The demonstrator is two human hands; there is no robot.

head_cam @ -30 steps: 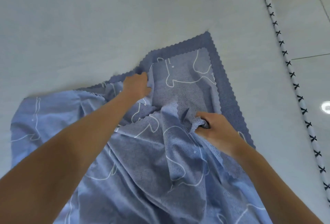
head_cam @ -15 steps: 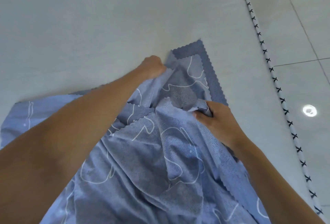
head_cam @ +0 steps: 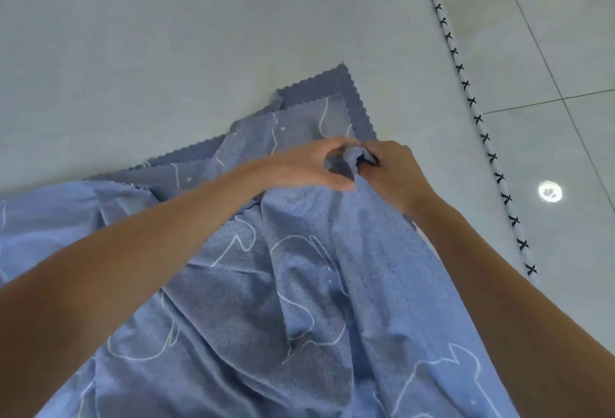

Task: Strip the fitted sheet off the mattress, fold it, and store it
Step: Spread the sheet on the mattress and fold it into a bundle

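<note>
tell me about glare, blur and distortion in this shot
Head view: one round glare spot on the glossy floor tiles. The light is otherwise soft and even, with faint shadows in the sheet folds. The left hand and right hand, each with a grip on the sheet, look slightly soft-edged, while the weave stays crisp. The forearms swell toward the lower corners, likely wide-angle stretch.

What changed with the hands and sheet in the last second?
The left hand let go of the sheet at its far edge, swung right and pinches the same bunched fold as the right hand. The right hand kept its grip; the scalloped corner stayed flat on the mattress.
</note>
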